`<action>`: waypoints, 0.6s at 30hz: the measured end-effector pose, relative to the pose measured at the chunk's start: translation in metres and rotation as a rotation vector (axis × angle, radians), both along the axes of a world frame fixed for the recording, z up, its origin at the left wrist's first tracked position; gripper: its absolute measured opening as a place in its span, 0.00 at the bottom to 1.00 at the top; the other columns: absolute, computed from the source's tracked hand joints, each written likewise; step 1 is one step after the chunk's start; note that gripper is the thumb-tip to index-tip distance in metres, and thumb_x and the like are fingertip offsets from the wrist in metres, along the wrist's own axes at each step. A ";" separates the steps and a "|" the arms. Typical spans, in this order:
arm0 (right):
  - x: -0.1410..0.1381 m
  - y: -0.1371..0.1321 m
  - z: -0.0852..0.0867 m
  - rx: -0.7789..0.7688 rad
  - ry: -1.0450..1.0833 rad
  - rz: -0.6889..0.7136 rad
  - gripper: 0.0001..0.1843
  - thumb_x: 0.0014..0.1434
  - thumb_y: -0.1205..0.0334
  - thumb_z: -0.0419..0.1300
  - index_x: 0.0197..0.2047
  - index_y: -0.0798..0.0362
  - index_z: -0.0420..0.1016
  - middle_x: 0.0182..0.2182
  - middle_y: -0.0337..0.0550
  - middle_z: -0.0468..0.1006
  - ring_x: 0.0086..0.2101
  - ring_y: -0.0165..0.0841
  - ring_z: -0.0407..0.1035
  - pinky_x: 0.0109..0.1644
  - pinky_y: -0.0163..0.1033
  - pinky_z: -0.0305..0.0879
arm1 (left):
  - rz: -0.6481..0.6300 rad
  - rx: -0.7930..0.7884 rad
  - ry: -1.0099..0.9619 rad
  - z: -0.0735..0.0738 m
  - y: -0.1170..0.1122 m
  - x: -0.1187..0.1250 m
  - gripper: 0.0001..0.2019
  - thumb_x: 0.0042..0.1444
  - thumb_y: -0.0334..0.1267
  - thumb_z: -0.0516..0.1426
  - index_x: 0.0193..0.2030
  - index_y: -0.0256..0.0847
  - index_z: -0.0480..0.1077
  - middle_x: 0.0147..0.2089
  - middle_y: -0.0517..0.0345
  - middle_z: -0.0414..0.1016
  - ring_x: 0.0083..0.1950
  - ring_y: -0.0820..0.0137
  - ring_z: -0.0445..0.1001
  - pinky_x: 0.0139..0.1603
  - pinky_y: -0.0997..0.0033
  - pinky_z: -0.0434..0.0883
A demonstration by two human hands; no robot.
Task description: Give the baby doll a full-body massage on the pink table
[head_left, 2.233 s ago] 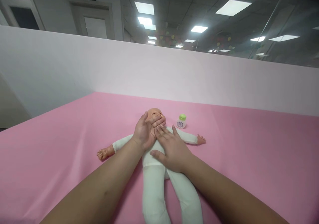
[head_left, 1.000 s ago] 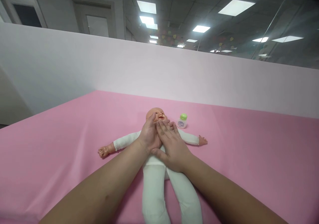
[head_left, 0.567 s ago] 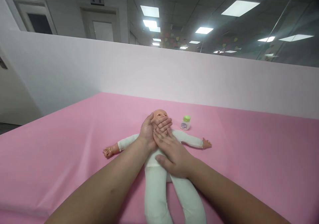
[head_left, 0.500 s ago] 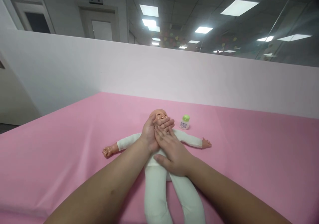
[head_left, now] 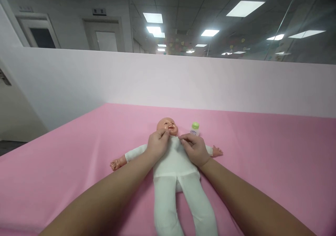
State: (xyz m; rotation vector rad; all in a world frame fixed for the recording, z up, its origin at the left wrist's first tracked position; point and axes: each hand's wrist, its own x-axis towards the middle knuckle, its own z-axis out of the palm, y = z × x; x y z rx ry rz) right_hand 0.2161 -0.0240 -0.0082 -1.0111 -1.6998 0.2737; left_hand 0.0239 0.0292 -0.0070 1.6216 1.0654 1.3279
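Note:
A baby doll [head_left: 174, 159] with a smooth plastic head and a white cloth body lies on its back, arms spread out and legs toward me. My left hand [head_left: 158, 143] is closed at the left side of the doll's neckline, thumb and fingers pinched on the white cloth just under the chin. At the other side of the neckline, my right hand [head_left: 195, 148] pinches the cloth edge between thumb and fingertips. The doll's upper arms are partly hidden behind my hands. Just beyond my right hand stands a small clear bottle [head_left: 195, 129] with a green cap, its lower part covered.
A pink padded surface [head_left: 262, 159] spreads beneath the doll. Behind it runs a low white wall [head_left: 210, 82], topped by a glass pane with ceiling lights showing. A door with a handle [head_left: 5, 78] is at the far left.
My hands were stretched out, palm and fingers laid together over the doll's chest and chin. They have parted to either side of the neckline and closed, uncovering the doll's face and chest.

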 end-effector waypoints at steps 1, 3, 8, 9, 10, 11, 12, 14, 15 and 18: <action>0.000 -0.001 -0.001 -0.036 0.037 -0.001 0.10 0.67 0.58 0.60 0.39 0.51 0.83 0.35 0.45 0.84 0.37 0.40 0.78 0.44 0.46 0.75 | 0.063 0.056 0.123 -0.006 0.005 -0.009 0.17 0.65 0.49 0.54 0.35 0.42 0.79 0.36 0.55 0.81 0.42 0.61 0.78 0.47 0.63 0.71; -0.005 -0.007 0.000 -0.094 0.092 0.041 0.12 0.67 0.57 0.60 0.33 0.51 0.81 0.31 0.44 0.82 0.34 0.39 0.76 0.42 0.45 0.74 | 0.133 0.071 0.244 -0.016 0.016 -0.024 0.16 0.65 0.47 0.53 0.34 0.43 0.78 0.36 0.56 0.81 0.41 0.62 0.76 0.45 0.65 0.69; -0.032 -0.041 0.016 -0.116 0.012 0.326 0.10 0.67 0.58 0.60 0.37 0.51 0.81 0.36 0.45 0.84 0.39 0.39 0.78 0.49 0.45 0.75 | 0.099 0.085 0.304 -0.025 0.034 -0.036 0.13 0.62 0.45 0.54 0.33 0.43 0.77 0.34 0.58 0.80 0.38 0.64 0.75 0.43 0.66 0.69; -0.038 -0.050 0.022 -0.107 -0.038 0.410 0.09 0.67 0.58 0.60 0.39 0.50 0.82 0.37 0.45 0.84 0.39 0.39 0.78 0.50 0.45 0.75 | 0.092 0.091 0.309 -0.025 0.036 -0.036 0.13 0.62 0.45 0.55 0.33 0.43 0.77 0.34 0.58 0.80 0.38 0.64 0.75 0.43 0.66 0.69; -0.043 -0.058 0.027 -0.104 -0.096 0.506 0.10 0.67 0.59 0.59 0.42 0.50 0.82 0.38 0.45 0.84 0.39 0.38 0.79 0.50 0.44 0.76 | 0.089 0.091 0.310 -0.025 0.037 -0.036 0.13 0.62 0.45 0.55 0.33 0.43 0.77 0.34 0.58 0.80 0.38 0.64 0.75 0.43 0.66 0.69; -0.048 -0.065 0.032 -0.107 -0.150 0.597 0.11 0.68 0.59 0.57 0.45 0.50 0.82 0.40 0.45 0.85 0.40 0.37 0.79 0.51 0.43 0.76 | 0.087 0.093 0.311 -0.024 0.037 -0.036 0.13 0.62 0.45 0.55 0.34 0.43 0.77 0.35 0.58 0.80 0.38 0.64 0.75 0.44 0.66 0.69; -0.052 -0.070 0.037 -0.106 -0.197 0.675 0.13 0.69 0.59 0.56 0.47 0.50 0.81 0.42 0.46 0.85 0.42 0.37 0.80 0.52 0.43 0.76 | 0.087 0.097 0.310 -0.024 0.037 -0.036 0.13 0.62 0.44 0.54 0.34 0.43 0.77 0.35 0.58 0.81 0.38 0.64 0.75 0.45 0.65 0.69; -0.056 -0.075 0.041 -0.103 -0.272 0.758 0.15 0.71 0.59 0.53 0.52 0.51 0.80 0.46 0.48 0.85 0.48 0.37 0.80 0.56 0.43 0.75 | 0.089 0.103 0.302 -0.024 0.036 -0.036 0.12 0.62 0.44 0.54 0.35 0.44 0.77 0.36 0.59 0.81 0.39 0.64 0.75 0.45 0.66 0.69; -0.056 -0.074 0.041 -0.101 -0.306 0.753 0.17 0.72 0.59 0.53 0.54 0.52 0.80 0.48 0.48 0.84 0.51 0.38 0.79 0.60 0.43 0.73 | 0.091 0.100 0.295 -0.024 0.036 -0.036 0.12 0.62 0.44 0.54 0.34 0.44 0.77 0.36 0.59 0.81 0.39 0.64 0.75 0.45 0.66 0.69; -0.049 -0.061 0.037 -0.137 -0.445 0.556 0.18 0.73 0.57 0.53 0.59 0.50 0.79 0.55 0.47 0.82 0.60 0.38 0.73 0.71 0.50 0.61 | 0.090 0.075 0.274 -0.024 0.034 -0.035 0.12 0.63 0.44 0.54 0.34 0.44 0.76 0.36 0.58 0.81 0.39 0.64 0.75 0.44 0.66 0.70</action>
